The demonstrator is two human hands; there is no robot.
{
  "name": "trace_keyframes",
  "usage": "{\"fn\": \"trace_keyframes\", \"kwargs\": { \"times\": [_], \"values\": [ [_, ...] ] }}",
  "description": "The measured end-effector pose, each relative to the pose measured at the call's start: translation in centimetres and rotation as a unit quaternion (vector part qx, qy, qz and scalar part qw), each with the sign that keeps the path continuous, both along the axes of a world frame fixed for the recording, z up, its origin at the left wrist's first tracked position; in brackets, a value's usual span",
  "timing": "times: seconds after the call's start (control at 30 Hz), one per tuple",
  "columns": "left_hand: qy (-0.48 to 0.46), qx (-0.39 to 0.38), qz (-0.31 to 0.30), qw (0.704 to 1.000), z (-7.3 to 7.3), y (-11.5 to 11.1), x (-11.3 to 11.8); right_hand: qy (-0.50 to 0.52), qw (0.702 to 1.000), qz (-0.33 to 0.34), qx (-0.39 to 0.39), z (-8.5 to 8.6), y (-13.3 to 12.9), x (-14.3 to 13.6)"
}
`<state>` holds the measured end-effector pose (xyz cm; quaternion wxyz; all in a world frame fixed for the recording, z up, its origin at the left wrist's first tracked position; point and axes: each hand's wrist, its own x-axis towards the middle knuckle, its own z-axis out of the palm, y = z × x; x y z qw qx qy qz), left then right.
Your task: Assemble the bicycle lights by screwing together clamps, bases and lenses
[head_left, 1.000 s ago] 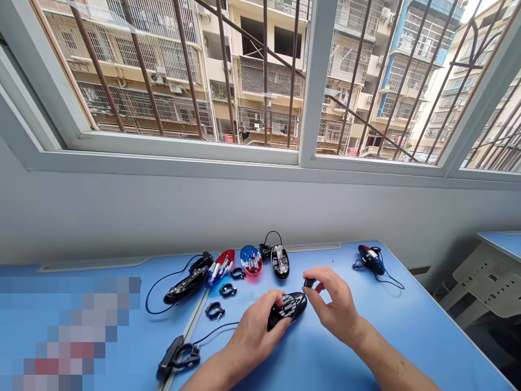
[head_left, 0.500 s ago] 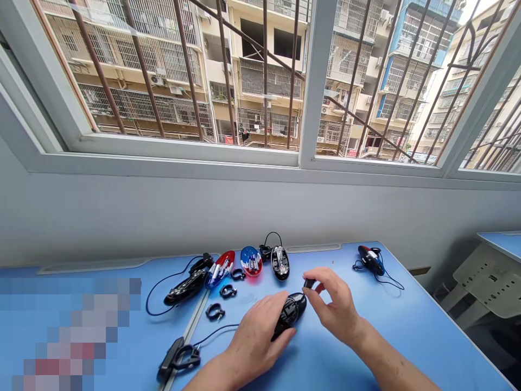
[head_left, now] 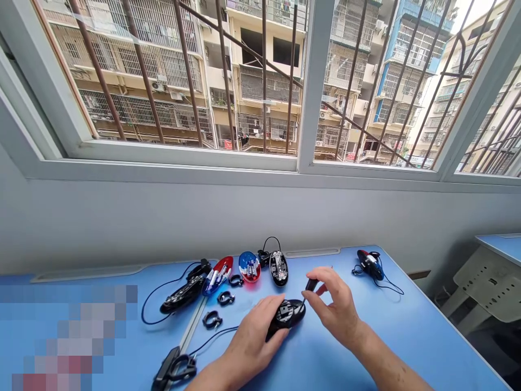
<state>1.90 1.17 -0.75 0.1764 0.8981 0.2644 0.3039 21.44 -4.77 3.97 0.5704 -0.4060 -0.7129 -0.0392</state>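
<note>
My left hand (head_left: 257,332) is wrapped round a glossy black oval housing (head_left: 290,314) low on the blue table, its palm covering the near end. Between the thumb and fingers of my right hand (head_left: 331,296) is a small screwdriver with a short black handle (head_left: 311,284); its thin shaft points down at the housing's right end. Whether the tip touches a screw is too small to tell. A black cable runs left from under my left hand to a black clamp piece (head_left: 182,367) at the table's near side.
Black ring clamps (head_left: 212,320) lie left of my hands. Behind them are a black housing (head_left: 183,294), a red and blue shell (head_left: 217,276), a round shell (head_left: 249,266) and an open oval case (head_left: 279,268). Another cabled unit (head_left: 370,264) sits at the right on the blue table (head_left: 407,326).
The view has shifted slightly. The housing has turned a little in my left hand, and the screwdriver in my right hand now leans more, with its shaft visible over the housing.
</note>
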Motion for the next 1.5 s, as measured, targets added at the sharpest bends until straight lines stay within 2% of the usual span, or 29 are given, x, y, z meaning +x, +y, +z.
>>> {"fn": "trace_keyframes", "kwargs": {
  "times": [0.3, 0.63, 0.93, 1.2, 1.33, 1.5],
  "values": [
    [-0.019, 0.0, 0.0, 1.0, 0.14, 0.12, 0.01, 0.0, 1.0, -0.007, 0.004, 0.24, -0.13, 0.11],
    [-0.01, -0.007, -0.008, 1.0, 0.16, 0.12, 0.03, -0.009, 0.999, -0.045, -0.001, -0.02, 0.14, 0.26],
    [-0.022, -0.002, -0.004, 1.0, -0.1, 0.03, 0.07, -0.009, 0.999, -0.03, -0.004, -0.47, -0.02, -0.05],
    [-0.02, -0.014, -0.009, 1.0, 0.17, 0.08, 0.05, 0.001, 0.999, -0.04, -0.015, -0.12, 0.26, 0.0],
    [-0.017, -0.015, -0.011, 1.0, 0.29, 0.02, 0.05, -0.012, 1.0, -0.023, 0.003, 0.09, 0.12, -0.02],
    [-0.02, -0.018, -0.017, 0.999, 0.51, -0.09, 0.21, -0.02, 1.0, -0.009, -0.015, 0.19, -0.21, -0.17]
  ]
}}
